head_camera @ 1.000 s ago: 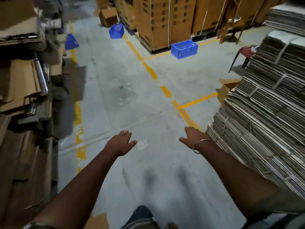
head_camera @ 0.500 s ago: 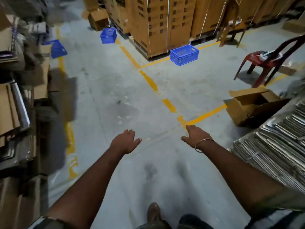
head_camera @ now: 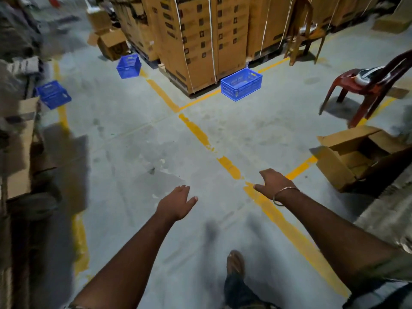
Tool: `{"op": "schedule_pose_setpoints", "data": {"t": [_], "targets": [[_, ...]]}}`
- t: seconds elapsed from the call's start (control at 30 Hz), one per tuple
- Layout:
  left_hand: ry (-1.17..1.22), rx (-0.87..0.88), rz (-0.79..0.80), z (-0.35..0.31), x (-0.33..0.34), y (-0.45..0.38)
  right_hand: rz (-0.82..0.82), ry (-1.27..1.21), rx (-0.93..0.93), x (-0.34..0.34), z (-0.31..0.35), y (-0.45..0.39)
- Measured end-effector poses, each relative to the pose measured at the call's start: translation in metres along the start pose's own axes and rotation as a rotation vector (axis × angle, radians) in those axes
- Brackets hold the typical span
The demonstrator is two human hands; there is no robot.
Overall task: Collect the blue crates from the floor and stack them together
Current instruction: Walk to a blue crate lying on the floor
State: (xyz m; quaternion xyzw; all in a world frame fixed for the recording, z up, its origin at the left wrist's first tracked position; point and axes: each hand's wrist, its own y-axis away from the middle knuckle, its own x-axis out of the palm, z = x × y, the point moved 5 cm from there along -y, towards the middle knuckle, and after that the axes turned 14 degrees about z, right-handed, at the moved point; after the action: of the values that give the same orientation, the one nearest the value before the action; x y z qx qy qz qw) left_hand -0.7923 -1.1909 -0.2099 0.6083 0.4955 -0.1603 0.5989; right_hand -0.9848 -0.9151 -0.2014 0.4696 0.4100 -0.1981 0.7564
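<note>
Three blue plastic crates lie apart on the grey floor. The nearest blue crate [head_camera: 241, 86] stands upright by the foot of the strapped cardboard pallet. A second blue crate [head_camera: 128, 66] sits further back beside the pallet's left corner. A third blue crate [head_camera: 53, 95], tilted, rests at the left by the cardboard piles. My left hand [head_camera: 176, 202] and my right hand [head_camera: 272, 182] are stretched out low in front of me, fingers apart and holding nothing, well short of every crate.
A tall pallet of strapped cartons [head_camera: 200, 39] fills the back centre. A red plastic chair [head_camera: 365, 85] and an open cardboard box [head_camera: 354, 157] stand on the right. Cardboard piles [head_camera: 20, 148] line the left. Yellow floor lines [head_camera: 196, 130] cross the aisle.
I have walked forward and turned right: the crates appear nearer, the chair and open box have come into view, and the stacked flat cardboard on the right has slid out of frame. Both hands stay empty.
</note>
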Motion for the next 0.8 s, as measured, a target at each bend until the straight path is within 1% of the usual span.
{"op": "schedule_pose_setpoints", "data": {"t": [0.17,0.37,0.47,0.57,0.63,0.7,0.8], "targets": [[0.015,-0.01,-0.041,-0.002,-0.089,-0.101,-0.008,0.015,0.049,-0.087,-0.016,-0.108],[0.039,-0.028,-0.015,0.015,-0.155,-0.212,-0.004,-0.001,0.049,-0.147,-0.009,-0.21],[0.022,-0.021,0.031,0.015,-0.195,-0.285,0.002,-0.012,0.061,-0.185,-0.012,-0.276],[0.025,-0.014,0.022,0.022,-0.238,-0.356,0.017,-0.021,0.078,-0.216,-0.012,-0.343],[0.034,0.002,0.019,0.024,-0.268,-0.405,0.027,-0.012,0.103,-0.24,-0.016,-0.386],[0.027,0.026,0.052,0.021,-0.301,-0.453,0.033,-0.02,0.133,-0.27,-0.018,-0.426],[-0.009,0.065,0.045,0.016,-0.355,-0.521,-0.008,-0.02,0.158,-0.322,-0.018,-0.482]]}}
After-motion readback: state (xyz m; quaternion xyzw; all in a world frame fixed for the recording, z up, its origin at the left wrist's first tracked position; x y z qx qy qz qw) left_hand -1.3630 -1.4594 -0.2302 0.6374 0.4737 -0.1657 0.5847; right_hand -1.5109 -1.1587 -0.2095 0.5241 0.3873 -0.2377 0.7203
